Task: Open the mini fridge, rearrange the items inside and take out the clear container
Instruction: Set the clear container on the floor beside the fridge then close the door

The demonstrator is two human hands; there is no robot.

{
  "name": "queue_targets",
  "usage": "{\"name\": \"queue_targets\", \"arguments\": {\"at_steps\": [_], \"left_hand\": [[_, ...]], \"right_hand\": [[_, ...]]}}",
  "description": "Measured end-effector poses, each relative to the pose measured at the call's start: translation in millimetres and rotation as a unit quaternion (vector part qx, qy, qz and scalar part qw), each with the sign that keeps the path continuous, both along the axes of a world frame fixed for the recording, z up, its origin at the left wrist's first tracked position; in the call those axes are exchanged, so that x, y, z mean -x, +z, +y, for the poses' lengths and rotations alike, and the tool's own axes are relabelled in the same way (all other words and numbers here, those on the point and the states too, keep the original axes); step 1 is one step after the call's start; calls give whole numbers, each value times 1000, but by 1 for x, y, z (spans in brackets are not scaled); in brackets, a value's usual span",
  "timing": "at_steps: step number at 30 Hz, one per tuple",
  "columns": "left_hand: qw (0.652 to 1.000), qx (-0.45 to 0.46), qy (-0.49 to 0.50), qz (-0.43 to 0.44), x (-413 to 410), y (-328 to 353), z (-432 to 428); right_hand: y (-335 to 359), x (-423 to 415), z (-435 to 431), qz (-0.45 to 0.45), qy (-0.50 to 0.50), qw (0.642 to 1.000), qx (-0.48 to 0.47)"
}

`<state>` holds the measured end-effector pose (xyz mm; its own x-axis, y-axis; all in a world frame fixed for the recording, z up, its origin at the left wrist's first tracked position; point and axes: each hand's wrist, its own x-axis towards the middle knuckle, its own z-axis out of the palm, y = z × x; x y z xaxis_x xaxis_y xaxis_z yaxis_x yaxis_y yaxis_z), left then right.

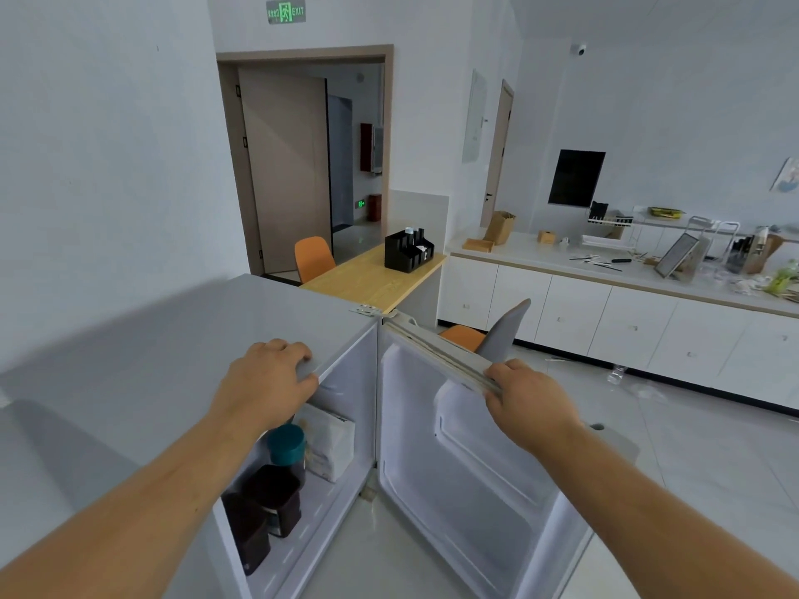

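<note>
The white mini fridge (173, 330) stands below me with its door (454, 460) swung open to the right. My left hand (268, 378) rests on the front edge of the fridge top, fingers curled over it. My right hand (525, 393) grips the top edge of the open door. Inside I see a teal-lidded jar (287, 445), two dark jars (276, 497) and a pale bag (330, 443) on the shelf. No clear container shows from here; my left arm hides part of the interior.
A wooden table (372, 278) with a black organizer (408, 250) stands behind the fridge, with orange chairs (313, 257) near it. A grey chair back (506, 328) is just beyond the door. A cluttered white counter (627, 270) runs along the right.
</note>
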<state>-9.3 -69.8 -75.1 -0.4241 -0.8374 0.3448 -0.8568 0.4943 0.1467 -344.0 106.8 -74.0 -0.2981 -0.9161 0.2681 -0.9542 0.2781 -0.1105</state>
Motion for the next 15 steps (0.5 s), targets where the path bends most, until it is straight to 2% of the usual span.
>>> {"name": "queue_targets", "arguments": {"at_steps": [8, 15], "left_hand": [[1000, 1, 0, -1, 0, 2, 3], [1000, -7, 1, 0, 0, 3, 4]], "right_hand": [[14, -29, 7, 32, 34, 998, -45], [12, -66, 10, -21, 72, 997, 15]]}}
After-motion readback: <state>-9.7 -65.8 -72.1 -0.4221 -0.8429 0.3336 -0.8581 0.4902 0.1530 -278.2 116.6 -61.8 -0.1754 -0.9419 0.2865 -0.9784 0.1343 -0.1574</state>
